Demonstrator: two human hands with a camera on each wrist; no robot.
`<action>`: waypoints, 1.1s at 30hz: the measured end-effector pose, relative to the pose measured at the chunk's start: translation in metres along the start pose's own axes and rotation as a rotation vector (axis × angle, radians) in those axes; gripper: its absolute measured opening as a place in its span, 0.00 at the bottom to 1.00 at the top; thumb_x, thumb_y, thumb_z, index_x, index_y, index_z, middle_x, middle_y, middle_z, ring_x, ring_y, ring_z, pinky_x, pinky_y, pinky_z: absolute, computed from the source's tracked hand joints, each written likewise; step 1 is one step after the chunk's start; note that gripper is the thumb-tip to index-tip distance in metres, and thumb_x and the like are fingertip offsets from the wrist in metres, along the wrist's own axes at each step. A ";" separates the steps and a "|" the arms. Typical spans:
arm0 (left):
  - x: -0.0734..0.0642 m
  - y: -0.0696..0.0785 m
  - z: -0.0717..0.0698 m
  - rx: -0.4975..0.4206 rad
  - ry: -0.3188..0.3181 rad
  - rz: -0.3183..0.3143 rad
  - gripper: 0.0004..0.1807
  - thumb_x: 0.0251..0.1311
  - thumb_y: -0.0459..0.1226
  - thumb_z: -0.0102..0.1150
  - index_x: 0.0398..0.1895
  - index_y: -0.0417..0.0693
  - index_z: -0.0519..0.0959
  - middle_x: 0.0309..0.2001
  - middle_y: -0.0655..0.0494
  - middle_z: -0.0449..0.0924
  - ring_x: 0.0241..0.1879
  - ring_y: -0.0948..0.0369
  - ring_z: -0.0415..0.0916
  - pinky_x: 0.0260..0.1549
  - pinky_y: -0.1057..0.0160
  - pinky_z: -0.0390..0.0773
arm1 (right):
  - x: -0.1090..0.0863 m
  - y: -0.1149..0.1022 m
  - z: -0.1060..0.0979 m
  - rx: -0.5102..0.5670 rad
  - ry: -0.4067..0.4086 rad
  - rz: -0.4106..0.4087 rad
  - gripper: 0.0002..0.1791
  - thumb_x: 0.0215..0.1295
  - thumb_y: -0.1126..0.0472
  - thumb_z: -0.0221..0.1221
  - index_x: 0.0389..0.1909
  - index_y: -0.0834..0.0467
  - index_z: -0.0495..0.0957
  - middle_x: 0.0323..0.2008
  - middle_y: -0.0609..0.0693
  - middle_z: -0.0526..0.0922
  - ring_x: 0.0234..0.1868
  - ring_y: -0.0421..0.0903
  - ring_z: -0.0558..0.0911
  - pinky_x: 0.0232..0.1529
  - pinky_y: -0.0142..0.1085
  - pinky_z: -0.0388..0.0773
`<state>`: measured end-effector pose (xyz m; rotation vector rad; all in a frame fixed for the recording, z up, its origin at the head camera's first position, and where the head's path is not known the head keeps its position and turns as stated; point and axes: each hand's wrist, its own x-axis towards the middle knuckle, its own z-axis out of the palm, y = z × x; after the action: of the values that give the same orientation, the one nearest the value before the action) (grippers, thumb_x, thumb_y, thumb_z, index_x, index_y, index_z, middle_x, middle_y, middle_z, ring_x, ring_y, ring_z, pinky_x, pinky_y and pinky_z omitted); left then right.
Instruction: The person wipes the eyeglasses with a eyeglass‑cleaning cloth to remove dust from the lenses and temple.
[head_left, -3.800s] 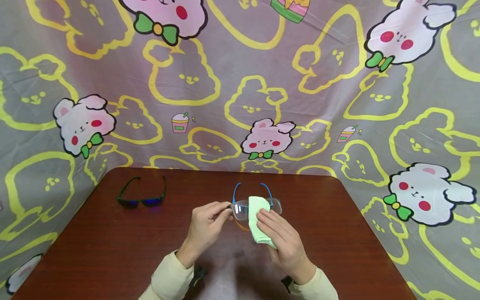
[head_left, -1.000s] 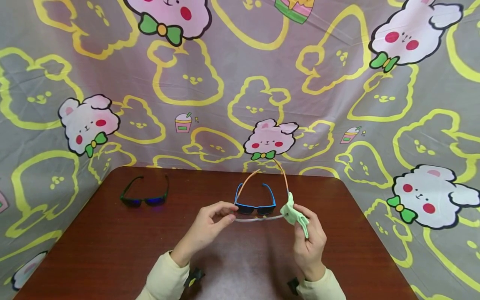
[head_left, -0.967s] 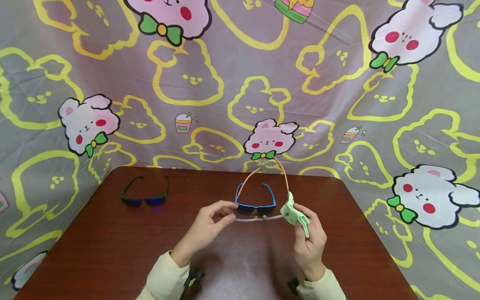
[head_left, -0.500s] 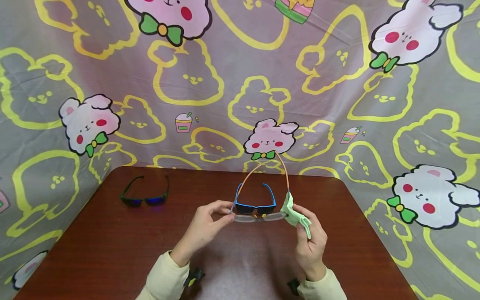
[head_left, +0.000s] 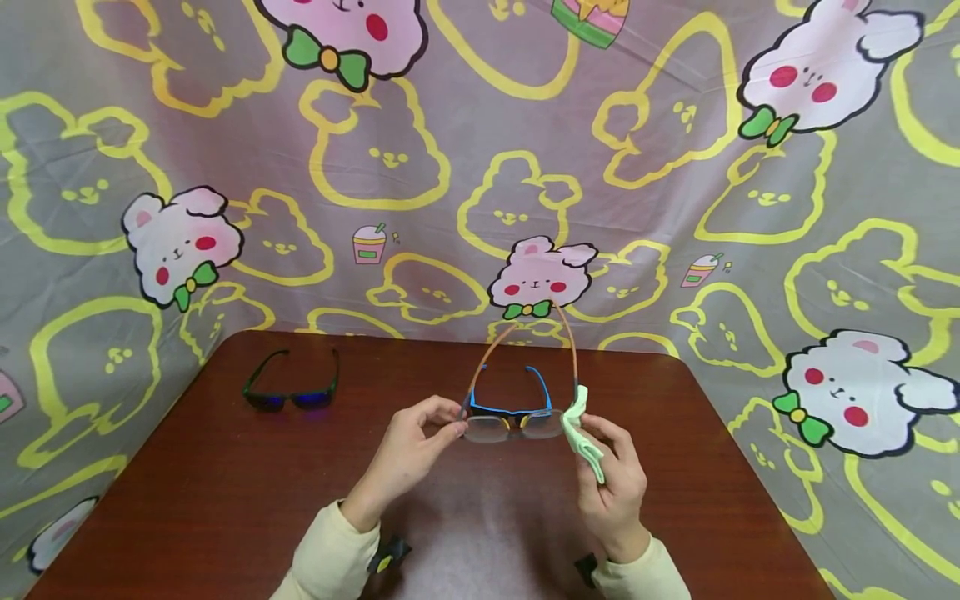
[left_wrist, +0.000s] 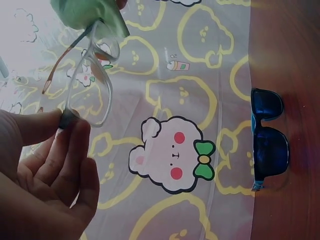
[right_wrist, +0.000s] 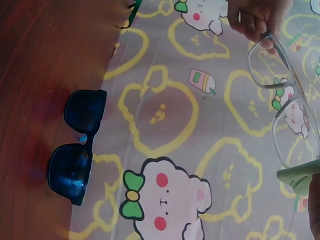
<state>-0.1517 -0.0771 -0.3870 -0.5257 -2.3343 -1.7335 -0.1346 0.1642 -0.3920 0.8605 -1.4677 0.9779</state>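
Observation:
Clear-framed eyeglasses (head_left: 487, 430) with orange-brown temples are held up in front of me, temples pointing away. My left hand (head_left: 411, 443) pinches their left corner by the hinge between thumb and fingers, also seen in the left wrist view on the dark hinge part of the eyeglasses (left_wrist: 109, 95). At the opposite corner, my right hand (head_left: 617, 487) holds a folded light green cloth (head_left: 582, 442) around the hinge end. The cloth (right_wrist: 299, 176) covers that corner in the right wrist view. Behind the eyeglasses lie blue-framed sunglasses (head_left: 497, 409), partly overlapped by them.
Dark sunglasses (head_left: 288, 402) with blue-violet lenses lie at the far left of the brown table (head_left: 225, 492), temples unfolded. A grey curtain (head_left: 450, 125) with yellow outlines and rabbit faces hangs behind the table and along its sides.
Earlier my right hand pressed the cloth on the lenses; it has since shifted to the right hinge end. The eyeglasses turned temples-away, and over the last second tilted to show more of the lenses.

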 end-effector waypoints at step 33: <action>-0.001 0.006 0.012 0.095 0.139 0.068 0.07 0.52 0.35 0.69 0.32 0.52 0.80 0.26 0.70 0.79 0.30 0.68 0.76 0.31 0.64 0.71 | -0.010 -0.002 0.014 -0.223 -0.186 -0.224 0.12 0.49 0.67 0.54 0.31 0.68 0.83 0.34 0.62 0.81 0.32 0.60 0.75 0.35 0.44 0.71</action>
<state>-0.1475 -0.0647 -0.3856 -0.4481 -2.2621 -1.5677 -0.1367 0.1507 -0.4019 0.9466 -1.5639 0.5688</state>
